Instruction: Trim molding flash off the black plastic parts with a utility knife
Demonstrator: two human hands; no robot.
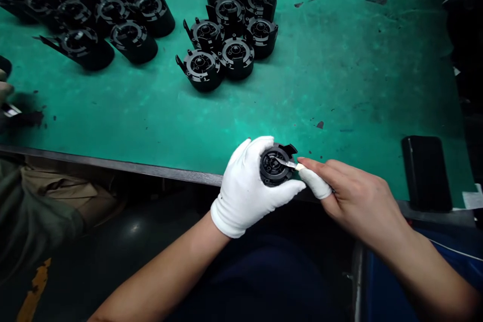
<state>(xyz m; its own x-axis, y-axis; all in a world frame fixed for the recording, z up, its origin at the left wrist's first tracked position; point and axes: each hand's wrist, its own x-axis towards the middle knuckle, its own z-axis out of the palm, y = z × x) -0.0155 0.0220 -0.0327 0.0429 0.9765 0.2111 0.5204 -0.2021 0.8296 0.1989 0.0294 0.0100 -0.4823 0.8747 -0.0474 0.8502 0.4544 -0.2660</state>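
Observation:
My left hand (249,183), in a white glove, grips a round black plastic housing (277,173) near the table's front edge. Its ringed inner face is turned up, and a small tab sticks out at the upper right. Between thumb and fingers, my right hand (350,183) pinches a slim knife (289,163) with a metal blade. The blade's tip reaches over the middle of the housing; whether it touches is too small to tell. A white cover wraps the right thumb (316,183). The fingers hide most of the knife's handle.
Several similar black housings (236,53) stand grouped at the back middle of the green table (339,75), with another group (128,35) at the back left. A black rectangular case (426,173) lies at right. At the left edge, another person's hand (5,91) shows.

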